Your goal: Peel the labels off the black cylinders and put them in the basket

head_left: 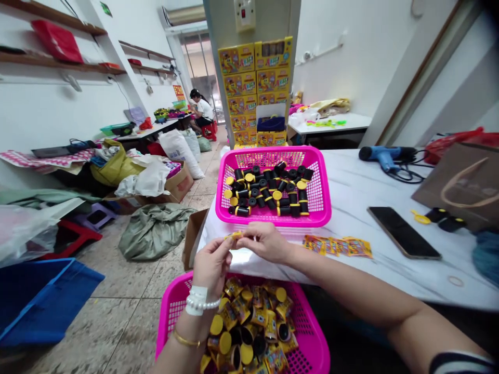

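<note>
Both hands meet just in front of the upper pink basket (pixel 327 213), above the table's edge. A small yellow printed piece (pixel 235 236) is pinched between the fingertips of my left hand (pixel 212 259) and my right hand (pixel 263 241). The upper basket holds many black cylinders (pixel 268 195) with yellow caps or rims. Below my hands, a lower pink basket (pixel 312 332) holds similar pieces wrapped in yellow printed labels (pixel 253 317). A row of flat printed labels (pixel 339 246) lies on the table, right of my right hand.
On the white table (pixel 346 182) lie a phone (pixel 403 232), a blue heat gun (pixel 388 156) and a paper bag (pixel 460 182). Yellow boxes (pixel 239 83) are stacked behind. Sacks and a blue bin (pixel 42 301) stand left. A seated person (pixel 202 109) is far back.
</note>
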`<state>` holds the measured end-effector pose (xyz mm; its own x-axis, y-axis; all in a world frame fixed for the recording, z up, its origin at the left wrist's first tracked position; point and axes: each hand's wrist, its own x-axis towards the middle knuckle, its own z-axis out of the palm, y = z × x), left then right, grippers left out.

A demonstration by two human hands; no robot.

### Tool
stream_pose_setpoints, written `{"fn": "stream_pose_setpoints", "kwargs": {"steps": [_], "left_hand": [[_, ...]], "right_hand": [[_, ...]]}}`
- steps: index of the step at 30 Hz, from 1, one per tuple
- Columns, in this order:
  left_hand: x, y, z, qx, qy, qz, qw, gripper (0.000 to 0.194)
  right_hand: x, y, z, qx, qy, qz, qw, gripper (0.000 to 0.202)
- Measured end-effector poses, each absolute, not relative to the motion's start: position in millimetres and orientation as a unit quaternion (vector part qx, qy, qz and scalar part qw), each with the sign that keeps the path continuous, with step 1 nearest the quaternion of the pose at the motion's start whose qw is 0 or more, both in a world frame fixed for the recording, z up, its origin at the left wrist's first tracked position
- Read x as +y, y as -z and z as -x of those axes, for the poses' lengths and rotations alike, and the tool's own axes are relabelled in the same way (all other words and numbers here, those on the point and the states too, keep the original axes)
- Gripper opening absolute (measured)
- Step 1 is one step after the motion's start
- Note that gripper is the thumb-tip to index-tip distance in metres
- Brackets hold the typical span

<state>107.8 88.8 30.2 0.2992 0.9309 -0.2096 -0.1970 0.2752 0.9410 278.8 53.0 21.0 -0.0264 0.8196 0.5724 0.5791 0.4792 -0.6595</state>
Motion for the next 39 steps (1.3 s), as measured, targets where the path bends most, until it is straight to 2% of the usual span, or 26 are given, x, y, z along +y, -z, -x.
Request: {"fn": "stream_pose_setpoints", "kwargs": {"steps": [3, 5, 8, 10, 13, 14, 16, 18, 19, 21, 26, 34, 39], "left_hand": [[101.6, -35.1, -117.7, 0.41, -0.4, -0.431, 0.698, 0.044], [113.5, -38.2, -134.7, 0.377, -0.398, -0.428, 0.718, 0.043], [132.8, -45.0, -173.0, 0.324, -0.39, -0.41, 0.758, 0.042], [144.6, -51.6, -200.6, 0.3, -0.393, -0.402, 0.771, 0.04], [159.0, -60.2, -233.9, 0.265, -0.399, -0.394, 0.784, 0.037], [162.6, -61.4, -241.7, 0.254, -0.401, -0.391, 0.789, 0.036], [167.7, -60.2, -252.2, 0.239, -0.4, -0.383, 0.798, 0.036], [168.8, -55.4, -257.2, 0.233, -0.391, -0.375, 0.808, 0.036], [168.0, -52.5, -258.4, 0.232, -0.382, -0.371, 0.814, 0.037], [164.8, -47.5, -259.2, 0.228, -0.362, -0.366, 0.826, 0.039], [160.9, -45.7, -257.4, 0.205, -0.341, -0.351, 0.848, 0.036], [166.3, -45.1, -251.4, 0.19, -0.302, -0.329, 0.874, 0.03], [163.7, -38.8, -254.5, 0.189, -0.312, -0.351, 0.863, 0.035]], "right_hand": [[63.3, -40.8, -318.5, -0.675, 0.003, 0.618, 0.403, 0.027], [73.8, -49.5, -347.6, -0.616, 0.092, 0.72, 0.306, 0.032], [88.3, -53.5, -377.2, -0.583, 0.103, 0.784, 0.19, 0.031], [92.4, -54.0, -385.1, -0.585, 0.098, 0.784, 0.184, 0.023], [87.1, -54.7, -390.0, -0.591, 0.12, 0.768, 0.215, 0.019], [82.9, -54.3, -392.3, -0.591, 0.115, 0.756, 0.257, 0.02], [73.0, -52.0, -398.4, -0.567, 0.046, 0.707, 0.42, 0.025], [64.0, -48.2, -404.6, -0.489, -0.084, 0.611, 0.616, 0.033], [60.6, -46.1, -406.6, -0.442, -0.146, 0.56, 0.685, 0.035], [56.7, -43.1, -407.2, -0.383, -0.227, 0.499, 0.744, 0.036], [57.9, -43.2, -395.8, -0.378, -0.285, 0.48, 0.738, 0.033], [59.0, -43.9, -386.4, -0.392, -0.242, 0.528, 0.713, 0.03], [56.6, -37.9, -377.1, -0.463, -0.175, 0.528, 0.69, 0.026]]}}
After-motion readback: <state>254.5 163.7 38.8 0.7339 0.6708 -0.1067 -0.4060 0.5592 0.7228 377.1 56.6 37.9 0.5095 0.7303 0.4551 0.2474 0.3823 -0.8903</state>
